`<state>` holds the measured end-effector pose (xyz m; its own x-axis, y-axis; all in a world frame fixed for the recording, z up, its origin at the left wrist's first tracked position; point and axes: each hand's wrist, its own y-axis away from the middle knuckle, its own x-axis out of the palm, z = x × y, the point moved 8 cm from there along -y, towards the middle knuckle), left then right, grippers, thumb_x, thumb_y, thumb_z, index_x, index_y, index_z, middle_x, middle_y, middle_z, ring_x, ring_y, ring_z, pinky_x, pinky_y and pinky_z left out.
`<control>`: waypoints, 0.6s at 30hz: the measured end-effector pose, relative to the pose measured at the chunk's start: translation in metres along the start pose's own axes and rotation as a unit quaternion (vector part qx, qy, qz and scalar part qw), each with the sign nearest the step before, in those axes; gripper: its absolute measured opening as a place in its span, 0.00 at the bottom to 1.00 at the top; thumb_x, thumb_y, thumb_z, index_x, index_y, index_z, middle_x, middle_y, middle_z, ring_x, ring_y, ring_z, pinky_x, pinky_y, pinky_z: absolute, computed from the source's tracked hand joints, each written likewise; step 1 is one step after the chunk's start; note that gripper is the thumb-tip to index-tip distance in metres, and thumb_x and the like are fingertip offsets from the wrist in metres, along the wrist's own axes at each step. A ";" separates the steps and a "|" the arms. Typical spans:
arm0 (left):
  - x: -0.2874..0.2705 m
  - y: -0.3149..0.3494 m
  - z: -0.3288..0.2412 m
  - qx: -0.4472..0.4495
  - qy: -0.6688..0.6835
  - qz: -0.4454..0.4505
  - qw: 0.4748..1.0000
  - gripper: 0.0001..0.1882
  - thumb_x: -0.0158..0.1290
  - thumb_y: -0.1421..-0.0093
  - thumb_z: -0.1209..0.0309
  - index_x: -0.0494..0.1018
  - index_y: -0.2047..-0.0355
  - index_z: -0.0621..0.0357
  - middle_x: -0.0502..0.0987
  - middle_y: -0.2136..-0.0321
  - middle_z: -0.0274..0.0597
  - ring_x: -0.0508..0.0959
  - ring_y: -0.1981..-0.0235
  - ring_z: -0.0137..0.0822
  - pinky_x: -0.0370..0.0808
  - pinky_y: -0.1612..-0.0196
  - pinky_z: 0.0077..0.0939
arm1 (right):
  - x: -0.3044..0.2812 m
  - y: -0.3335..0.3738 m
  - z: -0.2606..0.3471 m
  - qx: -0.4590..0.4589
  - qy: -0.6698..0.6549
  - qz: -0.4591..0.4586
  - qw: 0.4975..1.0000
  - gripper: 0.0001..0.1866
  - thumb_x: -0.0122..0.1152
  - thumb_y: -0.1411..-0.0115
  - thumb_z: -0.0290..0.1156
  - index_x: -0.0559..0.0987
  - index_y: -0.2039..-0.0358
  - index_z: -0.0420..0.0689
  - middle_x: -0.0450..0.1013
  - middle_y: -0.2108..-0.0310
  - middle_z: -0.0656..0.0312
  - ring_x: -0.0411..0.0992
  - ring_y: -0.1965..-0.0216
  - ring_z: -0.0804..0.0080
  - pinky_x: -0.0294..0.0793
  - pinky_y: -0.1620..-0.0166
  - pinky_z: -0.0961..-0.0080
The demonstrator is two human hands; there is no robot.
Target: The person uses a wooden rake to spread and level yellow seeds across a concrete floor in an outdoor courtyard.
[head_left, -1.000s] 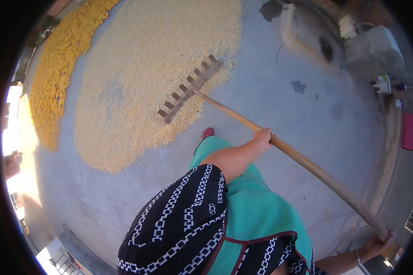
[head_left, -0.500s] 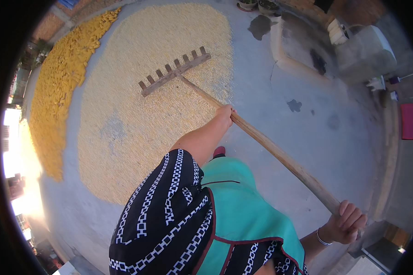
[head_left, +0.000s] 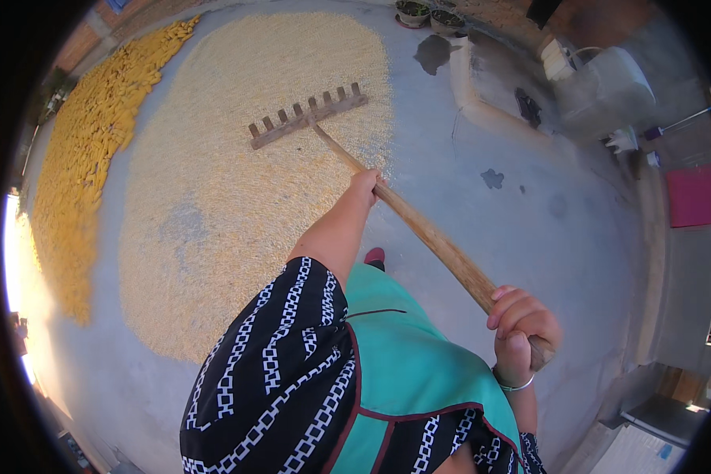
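Both my hands hold a wooden rake [head_left: 434,235] by its long handle. My left hand [head_left: 366,183] is wrapped round the shaft partway toward the head, with that arm stretched forward. My right hand [head_left: 527,322], a bracelet at its wrist, grips near the butt end, low on the right. The toothed head lies over a wide spread of pale yellow corn kernels [head_left: 237,197], its short wooden teeth pointing away from me. A thin patch in the kernels lets the grey floor show at the left.
A long heap of yellow corn cobs [head_left: 95,150] lies along the left. Potted plants [head_left: 446,20] stand at the far edge. To the right are a low concrete ledge [head_left: 498,118], a pale basin [head_left: 612,87] and a pink cloth [head_left: 699,196]. Dark stains mark the grey concrete floor [head_left: 529,229].
My right hand has moved left and up with the handle's butt end, nearer my body. The rake head has shifted slightly to the right in the picture. Both hands keep their hold.
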<state>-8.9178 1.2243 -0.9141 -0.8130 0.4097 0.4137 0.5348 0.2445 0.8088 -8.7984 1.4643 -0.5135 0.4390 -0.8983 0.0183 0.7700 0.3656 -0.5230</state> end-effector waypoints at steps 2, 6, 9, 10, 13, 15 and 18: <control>-0.028 0.027 0.016 0.005 -0.034 -0.003 0.999 0.08 0.46 0.51 0.74 0.61 0.73 0.64 0.66 0.81 0.41 0.69 0.82 0.32 0.72 0.81 0.22 | 0.016 0.040 0.021 -0.006 0.008 0.004 1.000 0.06 0.48 0.56 0.23 0.63 0.85 0.43 0.64 0.86 0.64 0.64 0.82 0.71 0.65 0.66 0.69; -0.092 0.064 0.063 -0.018 -0.067 0.012 0.998 0.08 0.46 0.51 0.74 0.61 0.72 0.64 0.65 0.79 0.42 0.70 0.80 0.32 0.72 0.79 0.22 | 0.046 0.125 0.070 -0.008 0.024 0.005 1.000 0.06 0.49 0.56 0.23 0.64 0.86 0.43 0.64 0.86 0.63 0.65 0.81 0.71 0.66 0.66 0.69; -0.136 0.098 0.093 -0.041 -0.095 0.027 0.994 0.11 0.46 0.51 0.74 0.60 0.67 0.64 0.65 0.75 0.43 0.70 0.77 0.34 0.73 0.77 0.21 | 0.065 0.182 0.106 -0.002 0.034 -0.019 0.999 0.06 0.49 0.56 0.22 0.64 0.86 0.43 0.64 0.86 0.63 0.65 0.81 0.70 0.66 0.66 0.70; -0.150 0.111 0.101 -0.043 -0.115 0.030 0.992 0.11 0.46 0.50 0.74 0.60 0.67 0.64 0.65 0.75 0.42 0.70 0.77 0.34 0.73 0.77 0.21 | 0.073 0.199 0.118 0.004 0.036 -0.028 0.999 0.06 0.49 0.56 0.22 0.64 0.86 0.43 0.64 0.86 0.63 0.65 0.81 0.70 0.66 0.66 0.70; -0.191 0.147 0.118 -0.064 -0.147 0.036 0.986 0.10 0.45 0.50 0.74 0.61 0.67 0.63 0.65 0.77 0.42 0.70 0.77 0.33 0.73 0.77 0.22 | 0.103 0.244 0.154 0.012 0.053 -0.045 0.998 0.07 0.48 0.56 0.23 0.64 0.86 0.43 0.64 0.86 0.63 0.65 0.81 0.71 0.66 0.65 0.70; -0.220 0.167 0.128 -0.069 -0.168 0.048 0.982 0.09 0.45 0.50 0.73 0.61 0.68 0.63 0.65 0.77 0.42 0.70 0.78 0.33 0.73 0.77 0.23 | 0.125 0.277 0.173 0.016 0.073 -0.060 0.995 0.07 0.48 0.55 0.23 0.64 0.87 0.43 0.64 0.86 0.63 0.65 0.81 0.71 0.65 0.65 0.70; -0.270 0.194 0.139 -0.065 -0.193 0.068 0.977 0.08 0.44 0.50 0.74 0.61 0.69 0.62 0.65 0.78 0.41 0.69 0.78 0.33 0.73 0.76 0.26 | 0.168 0.329 0.196 0.023 0.085 -0.088 0.992 0.07 0.48 0.55 0.24 0.64 0.87 0.43 0.64 0.86 0.63 0.65 0.81 0.71 0.65 0.64 0.69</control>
<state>-8.5624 1.2826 -0.9272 -0.5754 0.7376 0.3532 0.5775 0.0607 0.8141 -8.3811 1.4810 -0.5157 0.2144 -0.9759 -0.0402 0.8496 0.2066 -0.4852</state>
